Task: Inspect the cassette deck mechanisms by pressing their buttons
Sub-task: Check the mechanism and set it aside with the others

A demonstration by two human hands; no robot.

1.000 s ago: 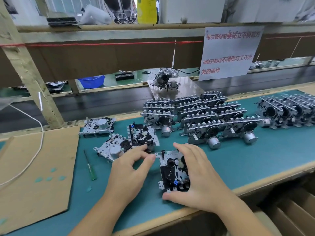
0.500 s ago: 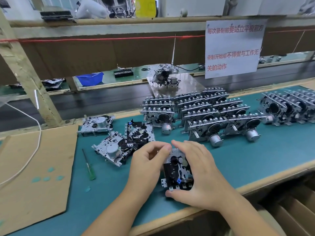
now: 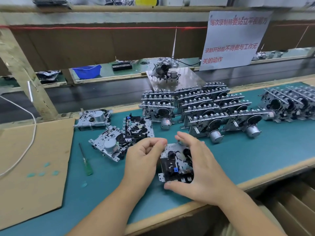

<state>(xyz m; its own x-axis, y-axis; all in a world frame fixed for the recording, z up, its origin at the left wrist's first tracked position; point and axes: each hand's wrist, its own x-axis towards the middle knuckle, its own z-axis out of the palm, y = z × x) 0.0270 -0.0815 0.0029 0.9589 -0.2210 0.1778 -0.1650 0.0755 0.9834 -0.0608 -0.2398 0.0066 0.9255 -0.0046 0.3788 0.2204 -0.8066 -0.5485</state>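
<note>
My right hand point(image 3: 202, 169) cups the silver-and-black cassette deck mechanism point(image 3: 176, 163) at lower centre, my left hand point(image 3: 144, 160) curling fingers onto its top edge. Three loose units point(image 3: 119, 133) lie left; standing rows point(image 3: 204, 108) upper right probably wait.

Four loose cassette deck mechanisms point(image 3: 176, 165), two upright batches of mechanisms point(image 3: 201, 108), one green screwdriver point(image 3: 86, 161), one blue bin point(image 3: 87, 71), one paper sign point(image 3: 234, 40).
</note>
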